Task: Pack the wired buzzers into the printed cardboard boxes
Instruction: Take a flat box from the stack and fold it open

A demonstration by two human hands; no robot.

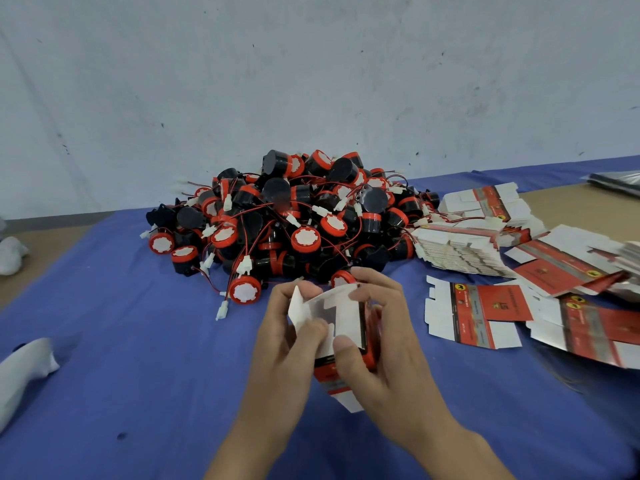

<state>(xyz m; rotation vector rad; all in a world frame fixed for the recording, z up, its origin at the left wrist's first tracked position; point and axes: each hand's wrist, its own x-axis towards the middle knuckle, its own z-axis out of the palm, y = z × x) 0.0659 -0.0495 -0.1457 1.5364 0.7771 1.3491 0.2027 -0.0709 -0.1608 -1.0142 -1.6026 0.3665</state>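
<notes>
Both hands, left (294, 336) and right (375, 341), are gripping a half-folded red-and-white printed cardboard box (341, 327) over the blue-covered counter (145, 375), fingers curled round its flaps; the red-and-black wired buzzers pile (294, 216) is sitting just behind.

Even, diffuse, cool-toned light leaves only faint shadows under the buzzer pile (294, 216) on the blue cloth (138, 375). Focus is slightly soft throughout, and the flat cartons (595, 334) smear and bend toward the right edge.
</notes>
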